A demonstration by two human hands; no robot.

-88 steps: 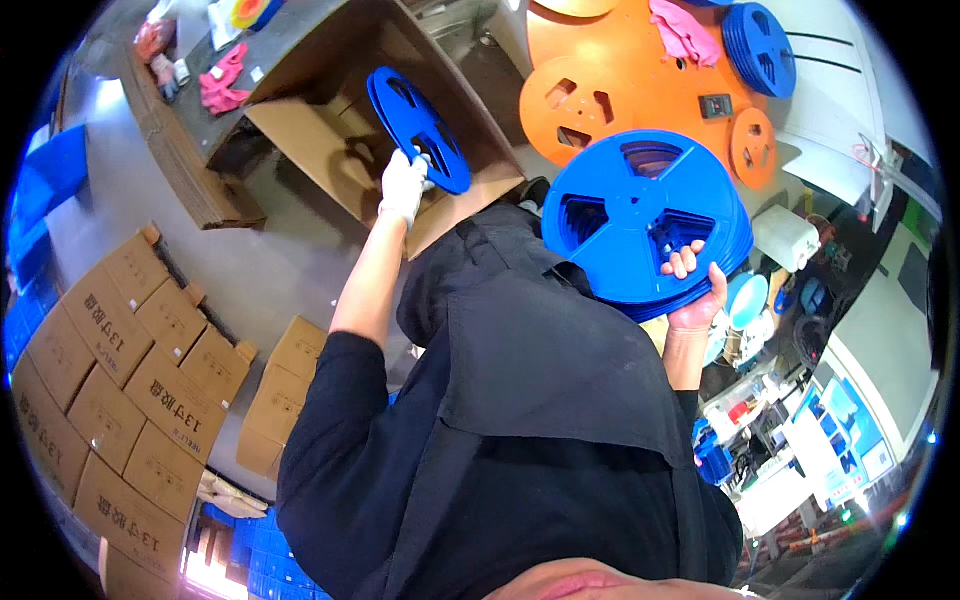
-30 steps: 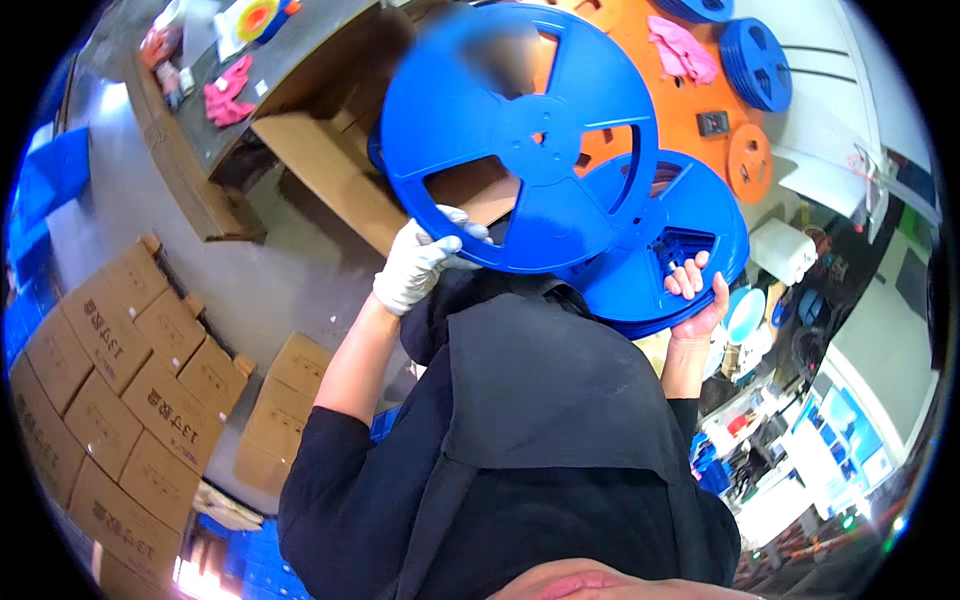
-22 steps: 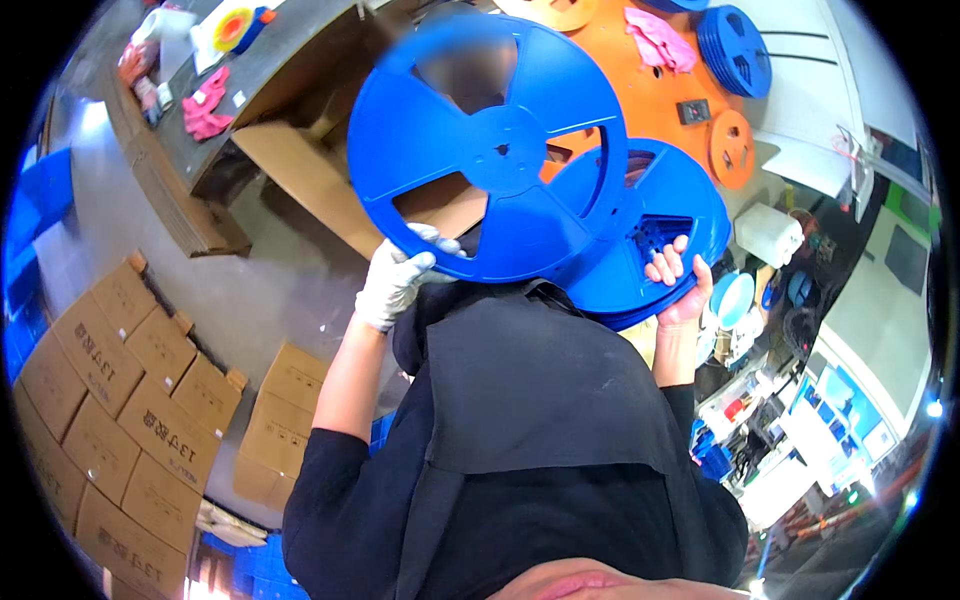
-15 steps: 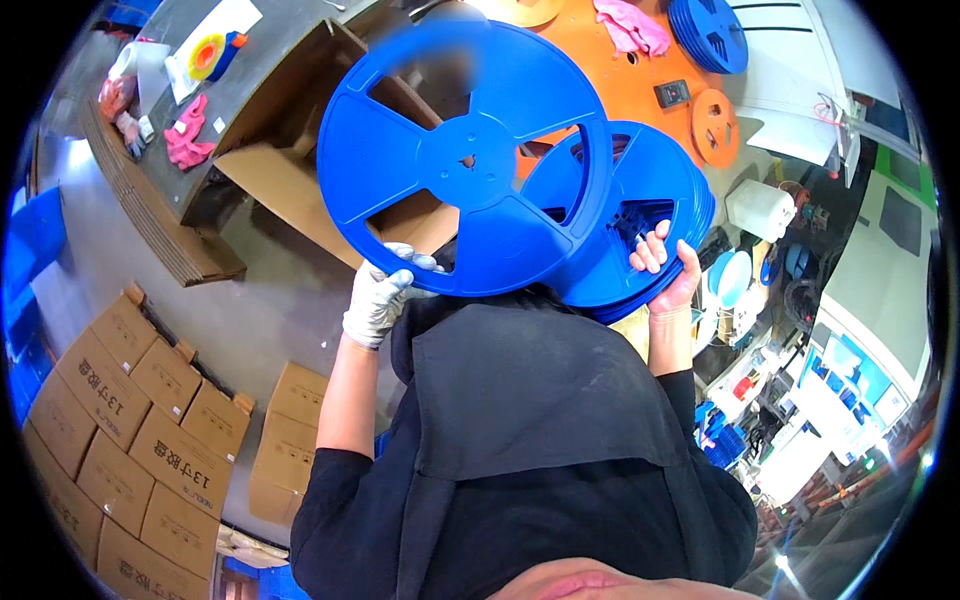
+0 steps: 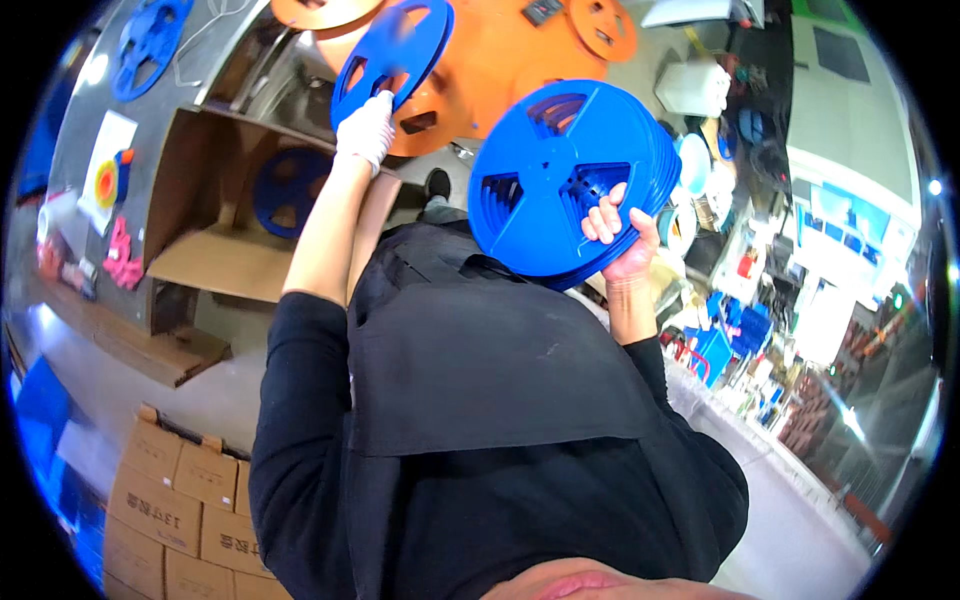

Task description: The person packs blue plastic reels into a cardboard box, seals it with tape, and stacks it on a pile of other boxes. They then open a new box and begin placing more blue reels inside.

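Note:
My left hand (image 5: 366, 128), in a white glove, grips the rim of a single blue plastic reel (image 5: 392, 58) held out edge-on over the orange reels. My bare right hand (image 5: 622, 235) holds a stack of several blue reels (image 5: 566, 174) upright by its lower right edge, fingers hooked through one of the openings. The stack sits close to my chest, in front of my dark apron (image 5: 480, 370).
An open cardboard box (image 5: 215, 210) with another blue reel (image 5: 284, 190) inside stands to the left. Large orange reels (image 5: 490, 60) lie ahead on the floor. Stacked brown cartons (image 5: 175, 510) fill the lower left. Shelves with cluttered items run along the right.
My left hand has swung its blue reel away from the stack, up and outward toward the orange reels. The right hand's stack stays raised, now fully in view.

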